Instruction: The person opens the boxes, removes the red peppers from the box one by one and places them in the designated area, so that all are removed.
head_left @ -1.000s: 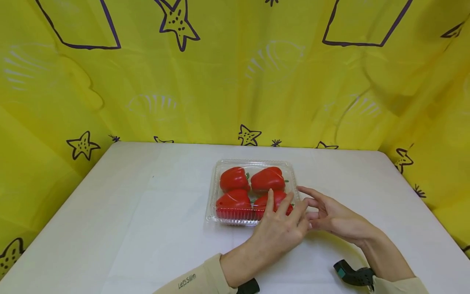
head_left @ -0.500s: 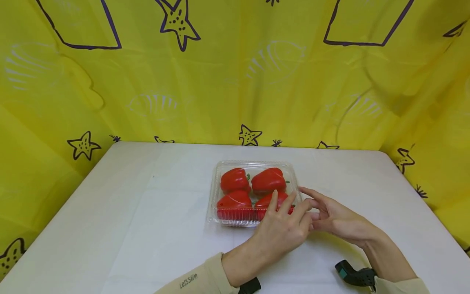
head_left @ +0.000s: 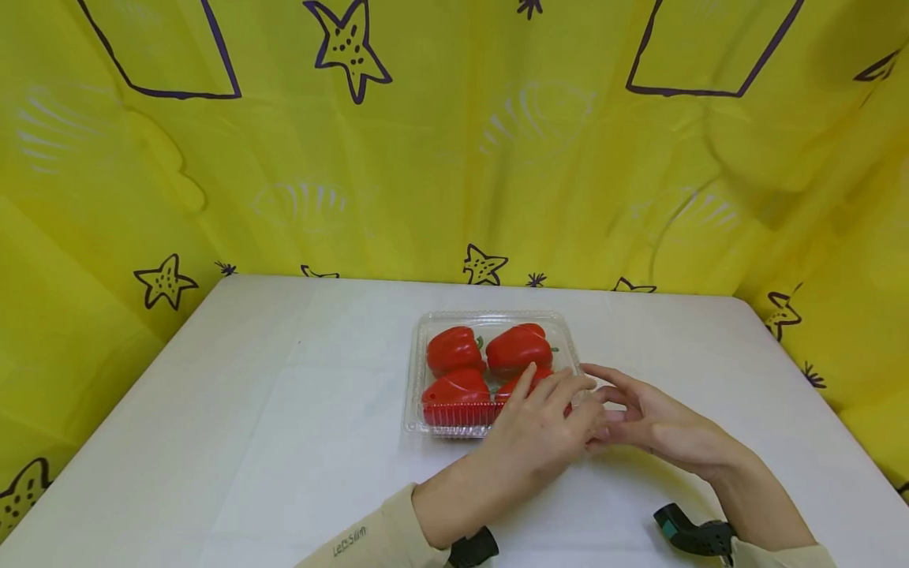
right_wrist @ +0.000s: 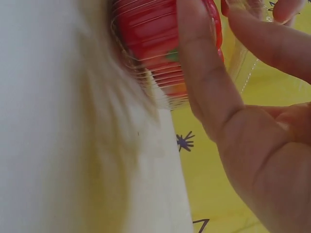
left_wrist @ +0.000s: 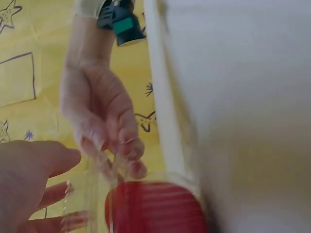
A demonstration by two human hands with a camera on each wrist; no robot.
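A clear plastic clamshell box (head_left: 419,371) lies flat on the white table. Its lid looks down over several red bell peppers (head_left: 453,351) with green stems. Over the near right corner, my left hand (head_left: 536,426) rests with fingers extended across the lid, partly hiding one pepper. In the left wrist view its thumb stands apart from the other fingers, some of them seen through the plastic. At the right edge, my right hand (head_left: 667,422) pinches the rim between thumb and fingers. My left hand partly covers those fingertips; the right wrist view shows the right thumb along the ribbed side.
The white table (head_left: 319,442) stretches around the box. Yellow cloth (head_left: 412,173) printed with stars and fish hangs behind it and on both sides. Dark wrist cameras show on both wrists, below beige sleeves (head_left: 376,536).
My left hand has shifted slightly, its fingers bending and drawing closer together towards the right edge. My right hand stays nearly still at the rim. The box has hardly moved.
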